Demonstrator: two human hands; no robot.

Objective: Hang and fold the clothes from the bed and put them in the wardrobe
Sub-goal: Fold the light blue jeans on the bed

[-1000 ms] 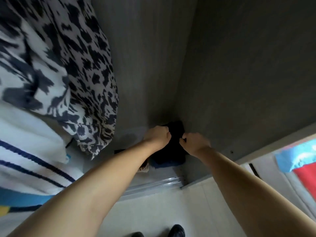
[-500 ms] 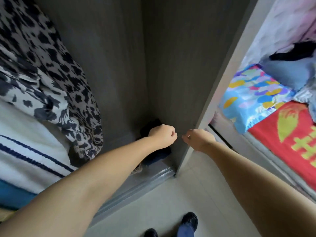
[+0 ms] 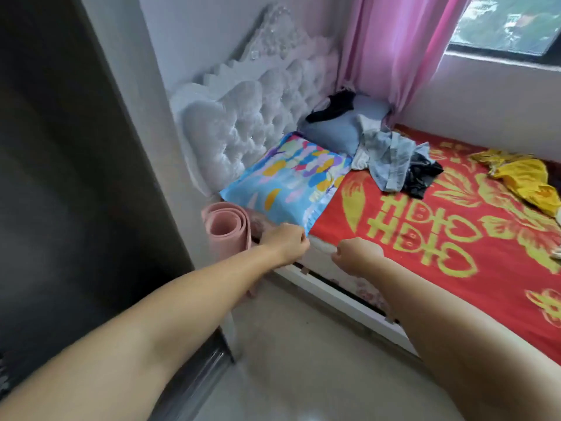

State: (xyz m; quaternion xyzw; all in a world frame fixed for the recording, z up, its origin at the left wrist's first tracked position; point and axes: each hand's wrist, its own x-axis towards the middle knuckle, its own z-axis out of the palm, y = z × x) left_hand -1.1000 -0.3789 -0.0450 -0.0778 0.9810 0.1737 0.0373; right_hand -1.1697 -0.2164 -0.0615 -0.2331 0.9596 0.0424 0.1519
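Turning from the wardrobe (image 3: 76,177) to the bed (image 3: 455,238), left hand (image 3: 285,243) and right hand (image 3: 356,256) are curled, empty; clothes (image 3: 391,159) lie far right, awaiting collection.

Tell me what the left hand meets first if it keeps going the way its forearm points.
Probably the bright patterned blue pillow: the empty, curled left hand sits just short of its near corner, though depth is uncertain.

Clothes (image 3: 391,159) on bed (image 3: 455,226), right of wardrobe (image 3: 76,177)
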